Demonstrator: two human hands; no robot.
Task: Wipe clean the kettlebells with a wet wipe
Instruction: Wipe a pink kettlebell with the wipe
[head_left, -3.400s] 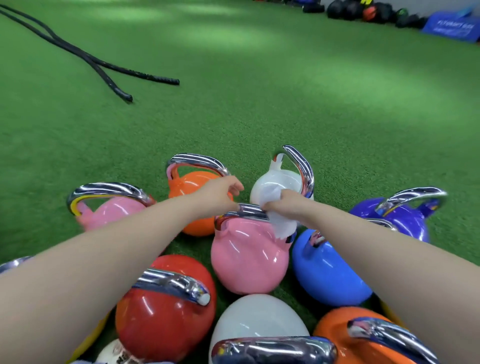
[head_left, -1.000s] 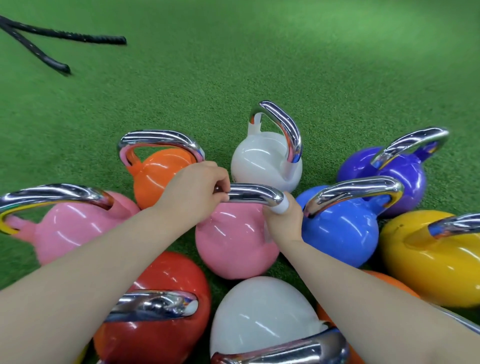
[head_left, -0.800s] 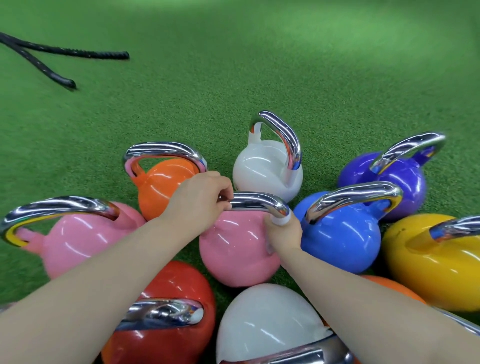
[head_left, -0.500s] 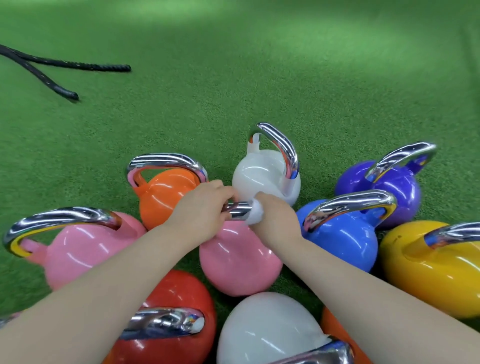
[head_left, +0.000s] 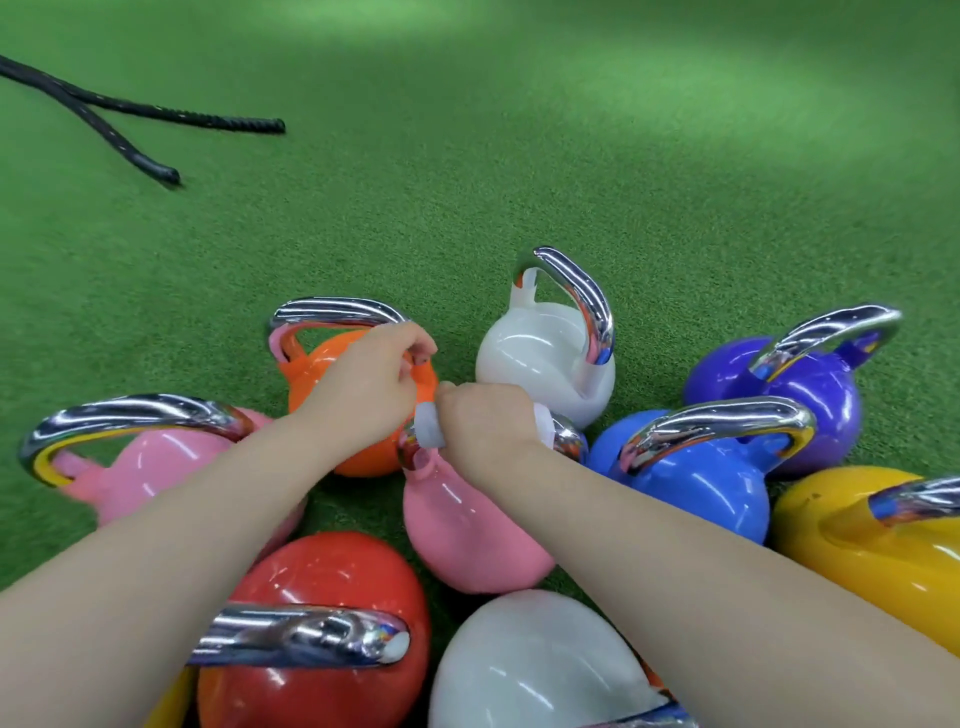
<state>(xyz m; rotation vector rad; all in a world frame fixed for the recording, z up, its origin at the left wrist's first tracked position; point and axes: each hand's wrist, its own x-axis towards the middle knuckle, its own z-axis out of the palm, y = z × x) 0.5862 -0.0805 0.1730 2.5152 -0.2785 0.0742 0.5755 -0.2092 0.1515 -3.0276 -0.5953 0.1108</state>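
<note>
A pink kettlebell with a chrome handle stands in the middle of a cluster on green turf. My right hand grips that handle from above with a white wet wipe wrapped round the bar; the wipe sticks out on both sides of my fist. The handle's left corner shows just below the wipe. My left hand hovers just left of it, over an orange kettlebell, fingers curled, with nothing visible in it.
Around the pink one stand a white kettlebell, a blue one, a purple one, a yellow one, a second pink one, a red one and a second white one. Black battle ropes lie far left.
My right hand slid the wipe leftward along the pink kettlebell's handle, from its right end to the middle and left. My left hand came off the handle's left end and moved up-left.
</note>
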